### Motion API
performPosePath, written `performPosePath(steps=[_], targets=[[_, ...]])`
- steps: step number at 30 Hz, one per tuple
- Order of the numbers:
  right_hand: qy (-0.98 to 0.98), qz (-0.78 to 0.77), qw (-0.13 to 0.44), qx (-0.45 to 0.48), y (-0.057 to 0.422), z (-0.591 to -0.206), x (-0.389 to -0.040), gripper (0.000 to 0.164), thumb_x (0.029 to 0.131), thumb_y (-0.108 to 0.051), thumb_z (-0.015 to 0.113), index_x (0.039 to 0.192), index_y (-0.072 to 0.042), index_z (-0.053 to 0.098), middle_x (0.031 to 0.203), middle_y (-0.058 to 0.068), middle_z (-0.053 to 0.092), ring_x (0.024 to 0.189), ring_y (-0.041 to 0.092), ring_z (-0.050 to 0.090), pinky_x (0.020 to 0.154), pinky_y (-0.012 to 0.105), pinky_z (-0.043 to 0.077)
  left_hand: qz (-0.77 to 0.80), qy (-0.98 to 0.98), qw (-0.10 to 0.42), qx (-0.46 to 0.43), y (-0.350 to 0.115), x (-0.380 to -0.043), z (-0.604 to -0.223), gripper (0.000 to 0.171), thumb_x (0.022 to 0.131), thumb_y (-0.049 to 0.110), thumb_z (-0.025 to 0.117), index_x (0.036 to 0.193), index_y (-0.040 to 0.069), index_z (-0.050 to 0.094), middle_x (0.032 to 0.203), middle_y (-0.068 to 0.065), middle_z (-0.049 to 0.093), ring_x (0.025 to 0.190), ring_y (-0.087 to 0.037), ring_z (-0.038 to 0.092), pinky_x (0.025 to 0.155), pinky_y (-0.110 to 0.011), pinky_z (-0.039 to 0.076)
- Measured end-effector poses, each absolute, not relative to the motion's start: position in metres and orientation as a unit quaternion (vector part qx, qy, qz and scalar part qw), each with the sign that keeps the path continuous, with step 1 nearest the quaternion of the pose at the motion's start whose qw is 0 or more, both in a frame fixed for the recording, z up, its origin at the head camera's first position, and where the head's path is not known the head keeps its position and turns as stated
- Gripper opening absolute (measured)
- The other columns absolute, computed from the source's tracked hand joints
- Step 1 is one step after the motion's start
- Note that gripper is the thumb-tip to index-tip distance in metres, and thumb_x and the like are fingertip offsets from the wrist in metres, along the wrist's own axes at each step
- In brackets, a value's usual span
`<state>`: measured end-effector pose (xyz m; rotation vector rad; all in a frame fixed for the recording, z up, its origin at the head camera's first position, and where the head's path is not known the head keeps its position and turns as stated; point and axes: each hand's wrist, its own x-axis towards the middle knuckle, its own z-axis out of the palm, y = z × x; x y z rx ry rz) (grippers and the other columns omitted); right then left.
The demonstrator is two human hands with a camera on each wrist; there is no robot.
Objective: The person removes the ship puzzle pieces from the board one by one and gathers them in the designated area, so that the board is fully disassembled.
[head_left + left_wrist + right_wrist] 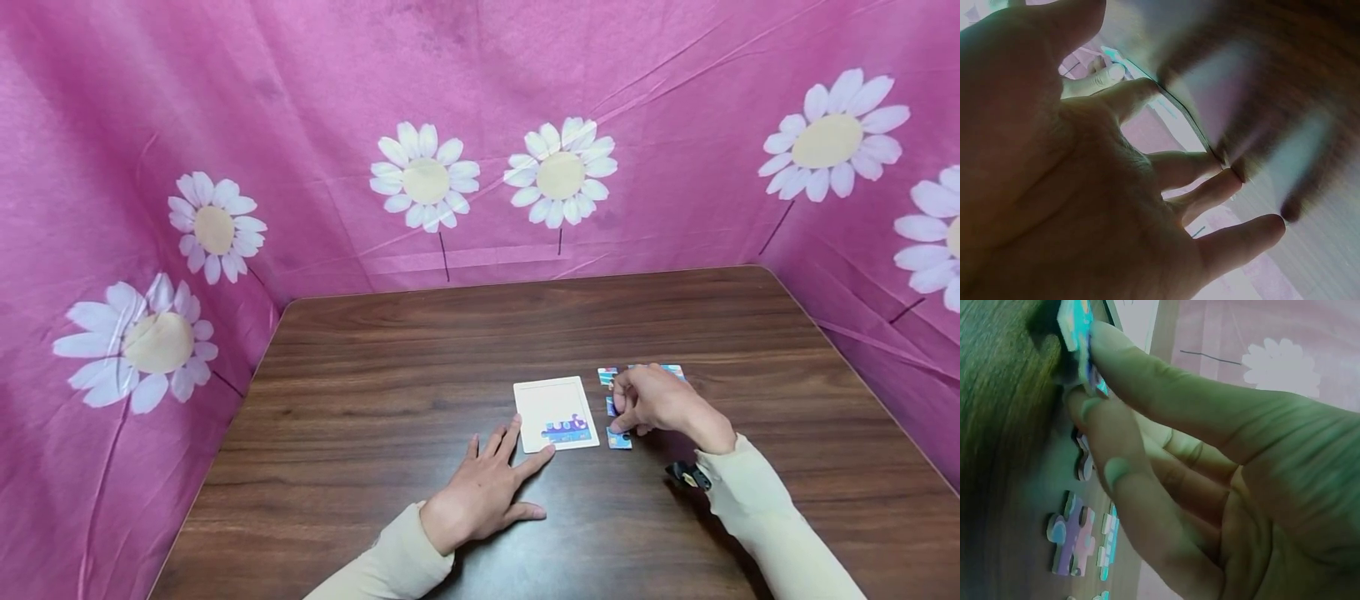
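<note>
A white square puzzle board (542, 406) lies on the table, with a few joined blue and purple puzzle pieces (567, 433) in its lower right part. My left hand (483, 493) has its fingers spread, fingertips touching the board's left and near edges; the left wrist view shows the palm and those fingers (1210, 169) close up. To the right of the board, my right hand (658, 402) pinches a jigsaw piece (1088, 365) between thumb and index finger. Below that thumb in the head view is a blue piece (619, 441). The hand partly hides other pieces.
Loose pieces lie around the right hand, including one at its upper left (607, 376) and a blue one behind it (675, 370). A purple and pink piece (1072, 540) shows in the right wrist view. A pink flowered cloth (487, 83) surrounds the wooden table (375, 375).
</note>
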<state>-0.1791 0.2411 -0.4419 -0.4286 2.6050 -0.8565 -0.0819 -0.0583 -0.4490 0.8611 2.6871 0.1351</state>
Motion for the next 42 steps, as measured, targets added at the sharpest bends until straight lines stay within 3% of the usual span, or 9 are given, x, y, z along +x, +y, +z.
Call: performPosePath(steps=[7, 14, 30, 35, 42], targets=[[0.944, -0.249, 0.161, -0.147, 0.239, -0.439, -0.176, 0.035, 0.071, -0.025, 0.096, 0.077, -0.014, 0.063, 0.062, -0.007, 0.063, 0.051, 0.008, 0.065, 0.059, 0.030, 0.046, 0.042, 0.940, 0.148, 0.304, -0.059, -0.081, -0.450, 0.078, 0.095, 0.068, 0.057, 0.164, 0.045, 0.027, 0.174, -0.019, 0.019, 0.157, -0.035, 0.034, 0.116, -0.064, 0.041], [0.925, -0.302, 0.145, -0.177, 0.241, -0.433, -0.178, 0.028, 0.078, -0.023, 0.093, 0.078, -0.013, 0.067, 0.062, -0.007, 0.060, 0.056, 0.006, 0.059, 0.054, 0.022, 0.043, 0.044, 0.939, 0.147, 0.307, -0.059, -0.081, -0.450, 0.078, 0.095, 0.067, 0.057, 0.164, 0.044, 0.029, 0.174, -0.020, 0.020, 0.157, -0.035, 0.034, 0.116, -0.064, 0.042], [0.885, -0.401, 0.138, -0.191, 0.229, -0.432, -0.177, 0.024, 0.080, -0.028, 0.091, 0.082, -0.013, 0.073, 0.070, -0.002, 0.073, 0.059, 0.011, 0.067, 0.056, 0.027, 0.056, 0.027, 0.941, 0.139, 0.306, -0.058, -0.081, -0.453, 0.078, 0.095, 0.068, 0.056, 0.163, 0.044, 0.029, 0.173, -0.020, 0.021, 0.156, -0.034, 0.035, 0.115, -0.062, 0.043], [0.882, -0.407, 0.137, -0.194, 0.223, -0.437, -0.177, 0.024, 0.082, -0.029, 0.090, 0.083, -0.013, 0.073, 0.070, -0.003, 0.074, 0.059, 0.010, 0.066, 0.056, 0.027, 0.055, 0.027, 0.942, 0.138, 0.304, -0.057, -0.080, -0.453, 0.078, 0.095, 0.069, 0.057, 0.163, 0.045, 0.029, 0.173, -0.019, 0.022, 0.156, -0.034, 0.036, 0.115, -0.062, 0.043], [0.867, -0.424, 0.133, -0.224, 0.215, -0.444, -0.177, 0.020, 0.082, -0.019, 0.090, 0.089, -0.010, 0.073, 0.077, -0.002, 0.075, 0.069, 0.006, 0.068, 0.066, 0.023, 0.056, 0.026, 0.942, 0.133, 0.307, -0.058, -0.081, -0.453, 0.077, 0.095, 0.068, 0.057, 0.163, 0.044, 0.030, 0.173, -0.019, 0.023, 0.155, -0.034, 0.037, 0.114, -0.062, 0.044]])
